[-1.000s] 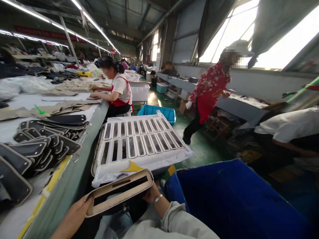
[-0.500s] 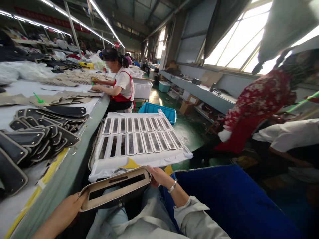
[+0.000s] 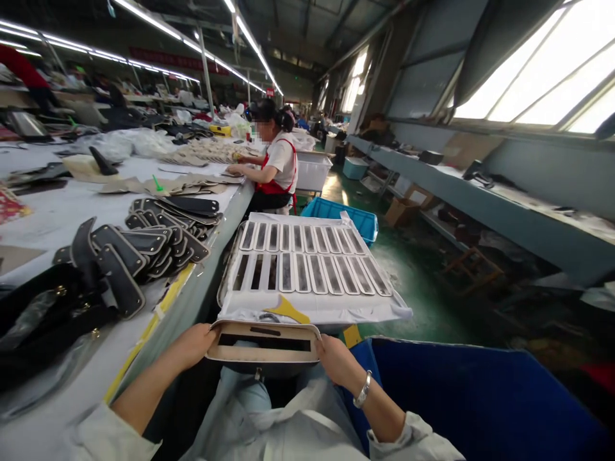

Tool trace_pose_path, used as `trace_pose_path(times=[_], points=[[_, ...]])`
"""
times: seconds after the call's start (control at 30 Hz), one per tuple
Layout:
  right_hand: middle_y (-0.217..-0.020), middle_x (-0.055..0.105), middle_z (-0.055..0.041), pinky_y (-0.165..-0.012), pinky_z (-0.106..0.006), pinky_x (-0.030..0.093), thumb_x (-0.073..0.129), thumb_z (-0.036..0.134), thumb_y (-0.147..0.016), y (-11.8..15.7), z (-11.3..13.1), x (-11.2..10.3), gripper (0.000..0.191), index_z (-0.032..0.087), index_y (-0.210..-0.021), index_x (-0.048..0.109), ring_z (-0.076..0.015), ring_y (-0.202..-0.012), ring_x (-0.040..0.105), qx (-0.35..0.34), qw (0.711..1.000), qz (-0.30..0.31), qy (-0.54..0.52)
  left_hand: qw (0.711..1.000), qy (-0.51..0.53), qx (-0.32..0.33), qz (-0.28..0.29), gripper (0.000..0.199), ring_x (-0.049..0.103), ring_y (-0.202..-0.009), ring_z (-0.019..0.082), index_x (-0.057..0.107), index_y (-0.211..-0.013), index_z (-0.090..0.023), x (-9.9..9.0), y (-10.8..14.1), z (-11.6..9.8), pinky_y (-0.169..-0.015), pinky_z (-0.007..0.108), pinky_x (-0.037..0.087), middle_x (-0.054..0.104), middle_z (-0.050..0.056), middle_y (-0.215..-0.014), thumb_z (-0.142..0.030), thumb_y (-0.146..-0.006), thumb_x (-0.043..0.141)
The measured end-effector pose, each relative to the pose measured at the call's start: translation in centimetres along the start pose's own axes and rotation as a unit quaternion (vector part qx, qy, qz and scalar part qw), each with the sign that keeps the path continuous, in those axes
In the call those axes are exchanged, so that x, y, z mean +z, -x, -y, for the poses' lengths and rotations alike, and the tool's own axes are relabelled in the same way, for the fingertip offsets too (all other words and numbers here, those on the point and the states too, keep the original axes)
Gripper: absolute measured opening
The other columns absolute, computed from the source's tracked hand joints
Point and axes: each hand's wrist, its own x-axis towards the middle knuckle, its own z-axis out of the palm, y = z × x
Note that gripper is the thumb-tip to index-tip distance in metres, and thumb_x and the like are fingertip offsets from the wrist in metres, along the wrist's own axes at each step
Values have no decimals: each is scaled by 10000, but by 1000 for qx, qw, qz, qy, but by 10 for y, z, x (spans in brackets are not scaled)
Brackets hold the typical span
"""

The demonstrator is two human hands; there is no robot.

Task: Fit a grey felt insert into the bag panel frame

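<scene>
Slotted tan piece (image 3: pixel 264 356), qty 1, 2 hands (image 3: pixel 337 360) clamped on opp. ends, 1 ea.

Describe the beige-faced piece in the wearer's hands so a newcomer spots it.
Right of the long worktable, find the white-covered board with two rows of dark-centred strips. Below its near edge in view, the left hand and right hand hold the beige-faced piece by its ends. Unlike the strips, it has two dark slots, one long, one short.
</scene>
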Motion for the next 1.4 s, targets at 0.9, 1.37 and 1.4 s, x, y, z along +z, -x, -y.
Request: trace_pose_path(times=[0.9,1.37,1.4], points=[[-865,622,-113,-303,-190,336,294,224,-898,-8,12,-28,349,129,-1205,429,-78,-341,461,40,992,87,-86,975,161,-91,120,298,376,-281,90,484,-942,-163,-22,34,-28,-260,161,298,418,-95,-401,-162,-644,474],[-671,556,-3,-285,-159,340,297,215,-878,-19,-1,-26,319,181,-1137,479,-74,-323,457,22,984,108,-141,999,-35,-31,5,262,596,-889,245,590,-727,-170,-20,12,-24,-794,314,430,653,121,-863,-305,-799,377],[-644,547,2,-288,-160,333,289,212,-880,-20,-1,-27,318,173,-1130,483,-74,-319,450,26,985,108,-132,999,-39,-31,9,260,595,-888,248,587,-710,-171,-20,14,-24,-809,321,421,654,124,-854,-290,-800,374]])
